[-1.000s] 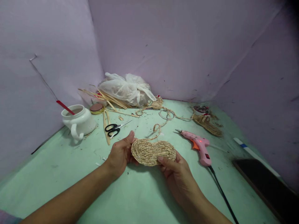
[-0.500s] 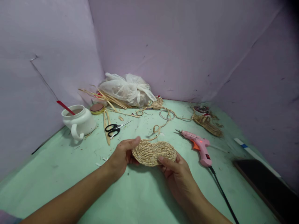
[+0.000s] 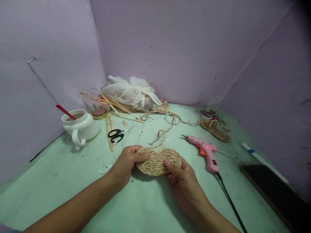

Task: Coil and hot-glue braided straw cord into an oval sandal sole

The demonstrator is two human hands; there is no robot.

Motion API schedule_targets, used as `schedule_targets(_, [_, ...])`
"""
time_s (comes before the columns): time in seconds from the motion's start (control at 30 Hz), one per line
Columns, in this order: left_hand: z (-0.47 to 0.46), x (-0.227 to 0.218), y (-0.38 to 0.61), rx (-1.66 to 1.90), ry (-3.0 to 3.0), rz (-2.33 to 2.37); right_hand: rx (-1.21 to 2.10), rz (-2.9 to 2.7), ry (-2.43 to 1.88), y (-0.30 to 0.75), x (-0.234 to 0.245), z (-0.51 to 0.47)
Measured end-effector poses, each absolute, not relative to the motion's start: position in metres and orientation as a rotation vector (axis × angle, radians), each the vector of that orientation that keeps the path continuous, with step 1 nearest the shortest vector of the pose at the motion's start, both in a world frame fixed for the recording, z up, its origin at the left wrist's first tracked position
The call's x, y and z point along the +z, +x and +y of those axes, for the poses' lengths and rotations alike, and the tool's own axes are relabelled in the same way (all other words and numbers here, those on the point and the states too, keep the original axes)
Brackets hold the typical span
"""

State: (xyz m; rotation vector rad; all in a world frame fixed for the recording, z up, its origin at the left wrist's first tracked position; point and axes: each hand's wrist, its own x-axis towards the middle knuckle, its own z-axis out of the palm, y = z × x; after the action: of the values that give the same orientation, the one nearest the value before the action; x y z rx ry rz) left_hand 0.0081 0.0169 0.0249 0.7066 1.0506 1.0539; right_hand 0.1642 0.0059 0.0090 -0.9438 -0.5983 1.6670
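Between my hands is a flat coiled straw-rope sole (image 3: 157,166), tan and narrowed slightly in the middle. My left hand (image 3: 128,163) pinches its left end, thumb on top and fingers beneath. At the right end my right hand (image 3: 181,174) grips it the same way, thumb pressed on the coils. A loose tail of braided rope (image 3: 162,136) runs from the sole's far edge toward the back of the table. To the right lies a pink glue gun (image 3: 204,152) with a small red light lit, its nozzle pointing left.
Black-handled scissors (image 3: 119,134), a white pot (image 3: 81,127) holding a red-handled tool, and straw strips (image 3: 116,102) are at left. Behind sits a tied plastic bag (image 3: 133,92). A woven slipper-shaped piece (image 3: 213,129) lies back right; a dark flat object (image 3: 274,194) lies front right.
My left thumb has come down from the sole's upper edge onto its top face. The sole is tilted a little more toward me; my right hand keeps its grip.
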Motion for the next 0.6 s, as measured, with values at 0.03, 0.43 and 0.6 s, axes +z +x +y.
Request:
schedule_targets(0.03, [0.0168,0.0244,0.0081,1.056,0.705,1.054,1.67,-0.597,-0.932,0.1641,0.0089,0.006])
schedule_targets(0.43, [0.0076,0.0271,0.0126,1.108,1.072,1.178,1.659,-0.496,-0.934,0.1638,0.008,0.0044])
schedule_targets(0.6, [0.007,0.0279,0.0141,1.101,1.07,1.196,1.654,-0.519,-0.904,0.1627,0.0086,0.0047])
